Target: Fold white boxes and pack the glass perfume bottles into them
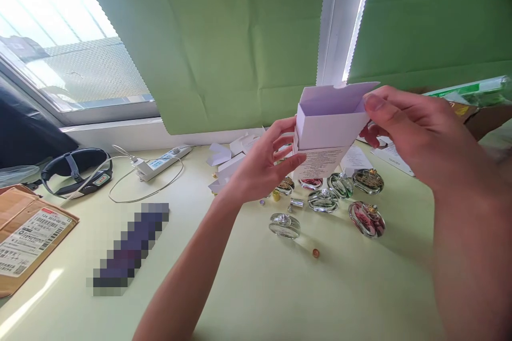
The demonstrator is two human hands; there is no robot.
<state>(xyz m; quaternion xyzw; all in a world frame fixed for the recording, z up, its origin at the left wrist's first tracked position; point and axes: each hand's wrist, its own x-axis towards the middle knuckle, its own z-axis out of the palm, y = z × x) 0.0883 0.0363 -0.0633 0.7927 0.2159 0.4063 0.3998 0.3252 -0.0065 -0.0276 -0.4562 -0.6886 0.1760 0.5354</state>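
A small white carton (320,162) with fine print on its side is held up above the table, its top open and an inner white card sleeve (326,130) standing out of it. Around the carton's left side curl the fingers of my left hand (268,162). My right hand (408,122) pinches the sleeve's upper right edge between thumb and fingers. Below lie several oval glass perfume bottles, among them a clear one (284,225) and a pink-patterned one (367,219). Near them are a silver cap (296,202), a gold cap (276,195) and a copper-coloured ring (316,253).
Loose white cartons (232,165) lie behind my left hand. On the left are a power strip (164,162) with a cable, a black head strap (76,173), a brown parcel (32,240) and a pixelated dark object (132,248). A green blind (240,37) hangs behind the table (248,287).
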